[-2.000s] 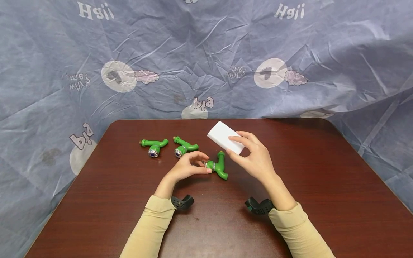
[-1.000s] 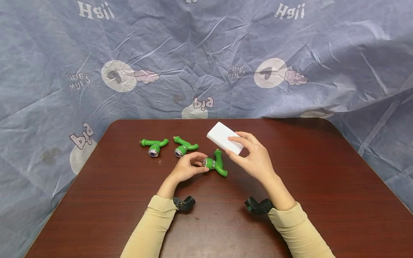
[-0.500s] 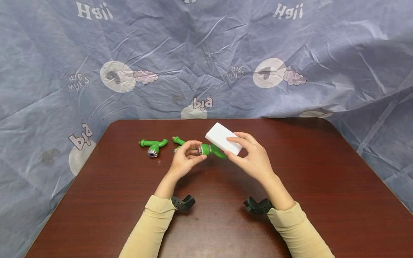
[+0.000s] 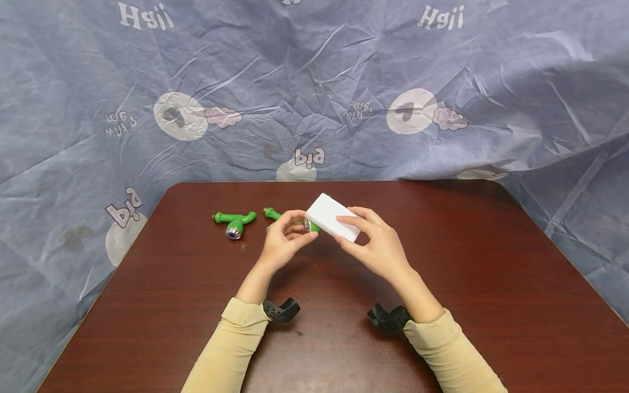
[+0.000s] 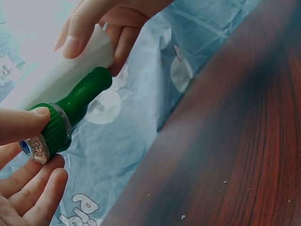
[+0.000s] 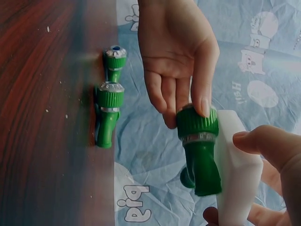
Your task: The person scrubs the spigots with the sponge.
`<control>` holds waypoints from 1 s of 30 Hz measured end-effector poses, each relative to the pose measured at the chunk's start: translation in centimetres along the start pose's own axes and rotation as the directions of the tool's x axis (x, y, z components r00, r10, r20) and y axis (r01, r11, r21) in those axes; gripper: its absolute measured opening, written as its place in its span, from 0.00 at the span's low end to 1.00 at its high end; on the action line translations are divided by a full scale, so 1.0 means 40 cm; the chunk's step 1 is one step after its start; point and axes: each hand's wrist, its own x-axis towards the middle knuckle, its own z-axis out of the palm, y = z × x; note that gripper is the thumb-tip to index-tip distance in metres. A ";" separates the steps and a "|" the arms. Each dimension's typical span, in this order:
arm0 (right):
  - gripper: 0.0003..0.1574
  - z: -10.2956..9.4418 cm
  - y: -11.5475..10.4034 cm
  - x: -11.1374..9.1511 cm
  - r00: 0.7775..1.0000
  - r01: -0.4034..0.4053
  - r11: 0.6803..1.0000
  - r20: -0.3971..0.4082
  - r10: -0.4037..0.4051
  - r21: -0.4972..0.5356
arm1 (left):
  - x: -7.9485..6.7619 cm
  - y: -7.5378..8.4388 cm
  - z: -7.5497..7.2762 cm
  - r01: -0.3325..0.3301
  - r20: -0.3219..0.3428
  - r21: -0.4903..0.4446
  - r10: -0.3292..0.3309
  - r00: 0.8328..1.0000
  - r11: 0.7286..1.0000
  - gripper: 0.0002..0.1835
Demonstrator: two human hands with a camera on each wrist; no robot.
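My left hand pinches the ribbed knob of a green tap between thumb and fingers, raised above the table. In the left wrist view the tap's green spout points toward the other hand. My right hand grips a white rectangular block with rounded edges, thumb on one side and fingers on the other. The block lies right along the tap's side in the right wrist view. From the head, it hides most of the tap, leaving only part of the knob in sight.
On the brown table, two more green taps lie at the back left: one tap farther left, another tap partly behind my left hand. A blue printed cloth hangs behind the table's far edge.
My left hand has lifted the green tap off the table, up behind the white block. My right hand has shifted slightly left and down with the block, which now overlaps the tap.
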 end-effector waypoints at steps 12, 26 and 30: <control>0.22 0.009 -0.005 -0.001 1.000 0.010 1.000 -0.002 -0.010 -0.006 | -0.001 -0.006 0.006 0.003 0.017 0.005 -0.003 1.000 1.000 0.23; 0.22 -0.002 -0.004 0.001 0.997 0.042 0.999 -0.068 -0.041 0.022 | -0.003 0.005 0.010 -0.010 0.060 -0.015 0.011 0.998 1.000 0.23; 0.22 0.005 -0.007 -0.001 0.999 0.034 0.999 -0.024 -0.034 0.013 | -0.005 0.006 0.012 -0.012 0.086 -0.022 0.014 0.996 1.000 0.23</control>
